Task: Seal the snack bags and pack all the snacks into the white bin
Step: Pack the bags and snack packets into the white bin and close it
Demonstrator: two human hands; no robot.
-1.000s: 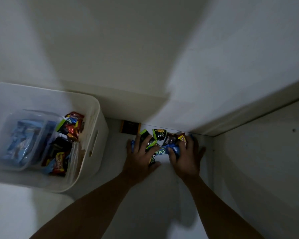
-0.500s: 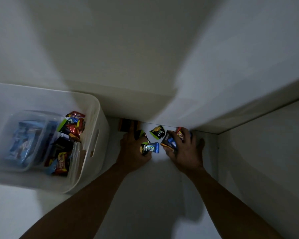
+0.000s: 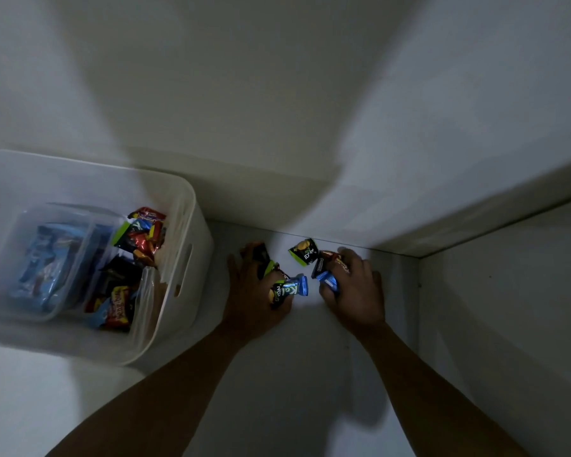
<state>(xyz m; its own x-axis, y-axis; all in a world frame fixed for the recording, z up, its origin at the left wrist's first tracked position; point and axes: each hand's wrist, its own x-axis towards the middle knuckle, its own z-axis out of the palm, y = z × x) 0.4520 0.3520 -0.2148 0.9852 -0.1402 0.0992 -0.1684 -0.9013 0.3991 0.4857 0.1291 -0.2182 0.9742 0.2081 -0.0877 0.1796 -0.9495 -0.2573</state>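
Foil-wrapped blue and black snack packets (image 3: 290,289) are bunched in my curled left hand (image 3: 253,293); my right hand (image 3: 355,291) grips more dark packets (image 3: 323,270). One green-and-black packet (image 3: 304,251) lies loose on the white bench (image 3: 310,344). I judge I'm gathering; next, carry the handfuls left into the white plastic bin (image 3: 202,239).

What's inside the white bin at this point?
The white bin holds a clear bag of blue packets and, beside it, a heap of mixed snack packets. Whatever lies under them, and the bin's floor, is covered.
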